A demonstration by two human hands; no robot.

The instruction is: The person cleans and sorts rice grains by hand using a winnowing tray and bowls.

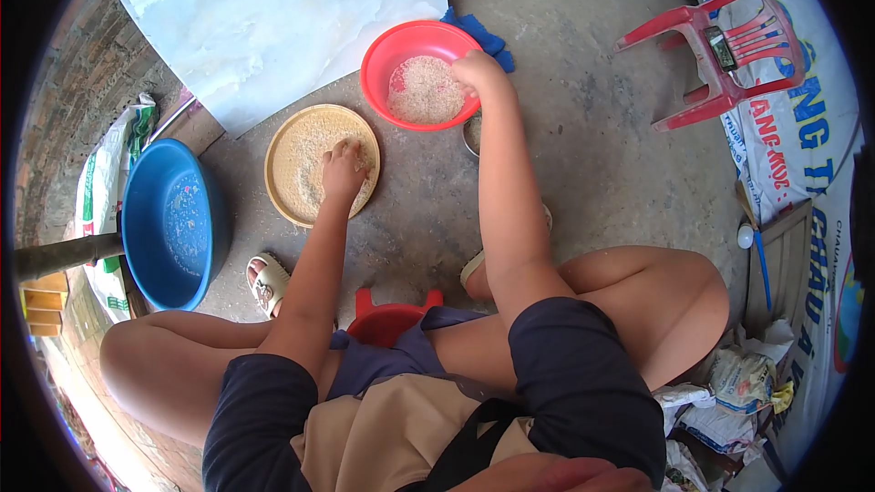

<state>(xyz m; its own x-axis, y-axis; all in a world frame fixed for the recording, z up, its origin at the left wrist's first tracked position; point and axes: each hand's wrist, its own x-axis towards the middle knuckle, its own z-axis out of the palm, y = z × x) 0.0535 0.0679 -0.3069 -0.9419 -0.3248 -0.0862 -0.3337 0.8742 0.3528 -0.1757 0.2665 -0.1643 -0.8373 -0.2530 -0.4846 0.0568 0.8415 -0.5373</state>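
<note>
A round woven tray (284, 193) lies on the floor in front of me with pale grains, which look like rice (310, 164), spread over it. My left hand (344, 169) rests on the grains at the tray's right side, its fingers apart and slightly bent. Beyond the tray, a red plastic basin (383, 47) holds more of the pale grains (427, 91). Over that basin's right rim is my right hand (476, 71), its fingers drawn together; whatever they may hold is too small to make out. A small metal bowl (471, 138) partly shows beside the basin, below my right forearm.
A blue tub (219, 246) with scattered bits inside stands at the left. Behind the tray lies a large white sheet (283, 27). A blue cloth (492, 41) touches the red basin. A red plastic chair (706, 50) and printed sacks (775, 146) are at the right.
</note>
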